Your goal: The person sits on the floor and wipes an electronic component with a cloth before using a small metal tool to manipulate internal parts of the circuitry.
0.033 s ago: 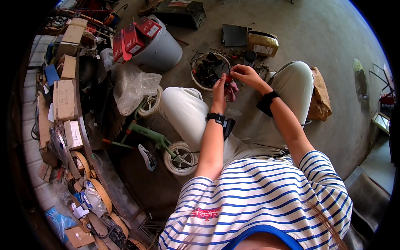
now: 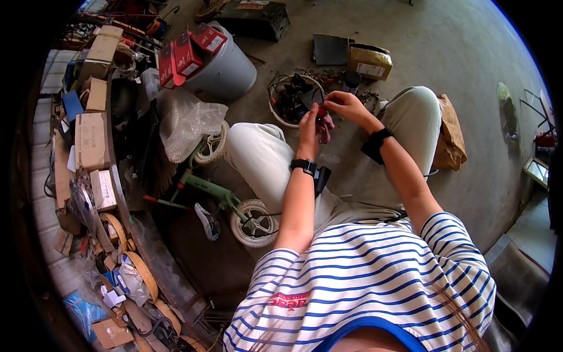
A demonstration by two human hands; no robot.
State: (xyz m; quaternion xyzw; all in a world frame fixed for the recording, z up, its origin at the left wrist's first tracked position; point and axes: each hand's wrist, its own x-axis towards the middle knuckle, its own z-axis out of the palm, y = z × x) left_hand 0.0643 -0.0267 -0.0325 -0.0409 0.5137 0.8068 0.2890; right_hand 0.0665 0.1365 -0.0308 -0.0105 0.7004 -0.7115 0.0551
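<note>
My left hand (image 2: 309, 128) is closed, its fingers pointing up beside a small red object (image 2: 322, 110) that it holds; the kind is too small to make out. From the right, my right hand (image 2: 347, 108) meets it with thumb and forefinger pinched together just above the red object. What lies in that pinch is hidden. Below the fingers is a crumpled pinkish thing (image 2: 325, 130), perhaps cloth. Right behind my left hand stands a round white-rimmed container (image 2: 272, 107) full of black parts and cables (image 2: 291, 94).
Small loose parts (image 2: 368, 95), a dark cylinder (image 2: 352, 81) and an open cardboard box (image 2: 370, 61) lie beyond my hands. A grey bucket (image 2: 230, 71) bears red boxes (image 2: 187, 54). Left are a green balance bike (image 2: 208, 186), bubble wrap (image 2: 190, 126) and a cluttered shelf (image 2: 120, 217). A paper bag (image 2: 450, 135) sits right.
</note>
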